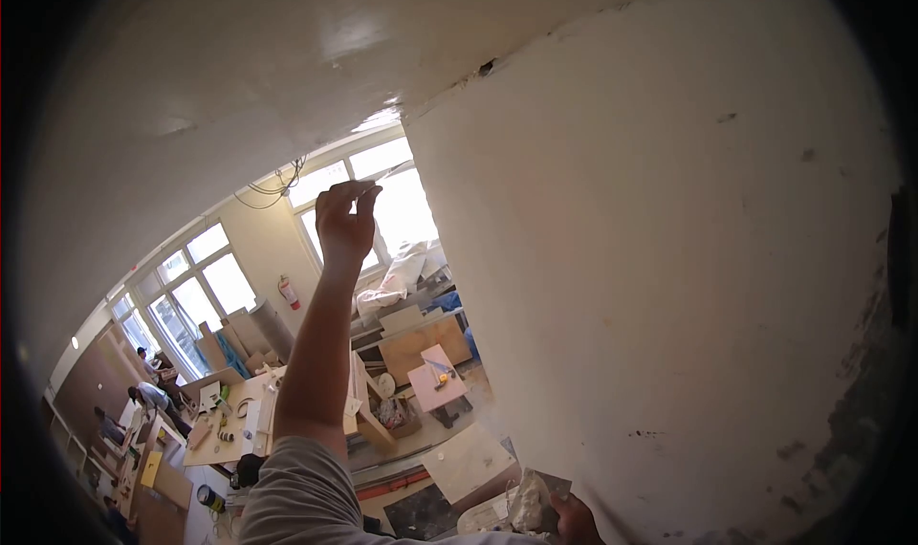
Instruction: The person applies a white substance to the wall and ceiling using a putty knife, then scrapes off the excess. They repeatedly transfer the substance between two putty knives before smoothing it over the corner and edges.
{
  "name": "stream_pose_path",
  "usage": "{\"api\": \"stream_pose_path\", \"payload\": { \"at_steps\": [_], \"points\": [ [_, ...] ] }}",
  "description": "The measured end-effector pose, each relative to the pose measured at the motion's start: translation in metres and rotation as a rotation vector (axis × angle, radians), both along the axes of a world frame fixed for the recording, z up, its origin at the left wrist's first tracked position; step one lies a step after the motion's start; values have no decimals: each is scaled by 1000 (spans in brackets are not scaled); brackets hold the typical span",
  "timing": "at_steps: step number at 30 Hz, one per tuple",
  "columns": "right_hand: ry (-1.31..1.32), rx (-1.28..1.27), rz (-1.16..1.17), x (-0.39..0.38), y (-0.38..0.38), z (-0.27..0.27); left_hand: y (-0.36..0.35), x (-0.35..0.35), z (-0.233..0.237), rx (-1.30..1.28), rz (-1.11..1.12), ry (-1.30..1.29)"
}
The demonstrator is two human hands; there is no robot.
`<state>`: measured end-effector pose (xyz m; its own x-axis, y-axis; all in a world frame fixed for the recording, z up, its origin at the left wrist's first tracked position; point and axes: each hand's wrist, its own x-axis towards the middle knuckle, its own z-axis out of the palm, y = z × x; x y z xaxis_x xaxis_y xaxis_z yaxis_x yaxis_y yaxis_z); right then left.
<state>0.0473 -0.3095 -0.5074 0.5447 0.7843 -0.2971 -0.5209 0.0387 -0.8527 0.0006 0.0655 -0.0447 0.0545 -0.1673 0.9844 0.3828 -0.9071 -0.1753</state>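
My left hand (pixel 346 222) is raised on an outstretched arm toward the corner where the ceiling (pixel 287 57) meets the white wall (pixel 650 258). Its fingers are pinched round a thin-bladed tool, apparently a putty knife (pixel 392 173), whose blade shows edge-on against the bright window. At the bottom, my right hand (pixel 576 520) grips a flat grey plate (pixel 552 485). A lump of whitish putty (pixel 528 503) sits on that plate. Part of the right hand is cut off by the frame's lower edge.
A small chipped hole (pixel 487 68) marks the ceiling joint. Below stand a pink-topped stool (pixel 437 384) with tools, boards (pixel 470 461) and a cluttered worktable (pixel 225 421). Loose cables (pixel 280 182) hang by the window (pixel 402 206). Several people (pixel 158 399) work at far left.
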Motion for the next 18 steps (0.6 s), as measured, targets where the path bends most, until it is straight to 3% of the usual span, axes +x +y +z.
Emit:
{"api": "stream_pose_path", "payload": {
  "at_steps": [2, 5, 8, 9, 12, 15, 18],
  "points": [
    [123, -20, -26, -2, -7, 25, -2, 0, -13, -327, -122, -59],
    [-48, -62, -14, -4, -18, 44, 18, -5, -17, -18, 191, 56],
    [-248, -87, 45, 2, -5, -68, 22, -9, -12, 224, 471, 166],
    [-68, -106, 8, -3, -7, -53, 18, -8, -5, 242, 487, 200],
    [-459, -83, -21, -12, 1, -106, 7, -6, 23, 367, 542, 285],
    [-1351, -228, 5, -16, -9, -62, 12, 3, 43, 373, 696, 379],
    [-1058, -315, 162, -23, -3, -55, 7, 11, 56, 354, 795, 439]
  ]
}}
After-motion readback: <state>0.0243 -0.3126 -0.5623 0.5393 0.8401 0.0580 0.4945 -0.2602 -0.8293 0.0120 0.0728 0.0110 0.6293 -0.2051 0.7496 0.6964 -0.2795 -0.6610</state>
